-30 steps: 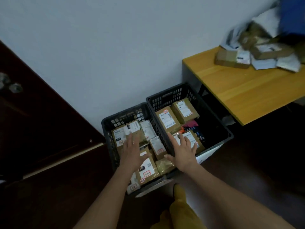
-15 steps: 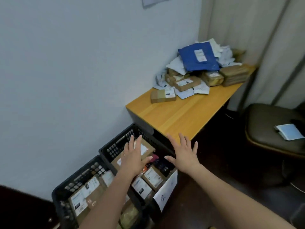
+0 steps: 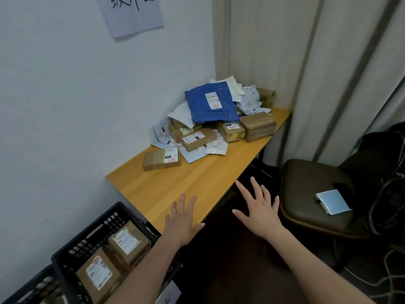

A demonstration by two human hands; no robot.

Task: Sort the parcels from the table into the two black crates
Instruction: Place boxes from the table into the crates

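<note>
A heap of parcels sits at the far end of the wooden table (image 3: 197,178): a blue mailer (image 3: 210,103) on top, brown boxes and white bags beneath. One brown box (image 3: 161,159) lies nearest me, apart from the heap. My left hand (image 3: 180,218) hovers flat with spread fingers over the table's near edge, holding nothing. My right hand (image 3: 259,207) is spread and empty, just off the table's right edge. A black crate (image 3: 87,240) at bottom left holds labelled brown boxes; a second crate (image 3: 28,288) shows only at the corner.
A dark padded chair (image 3: 311,198) with a pale blue booklet (image 3: 333,201) stands right of the table. Curtains hang behind it, and cables and a dark bag lie at the far right. A paper sheet (image 3: 131,14) is stuck on the wall.
The view has swung up and right from the crates to the table. Both empty hands have moved from over the crates to the table's near end.
</note>
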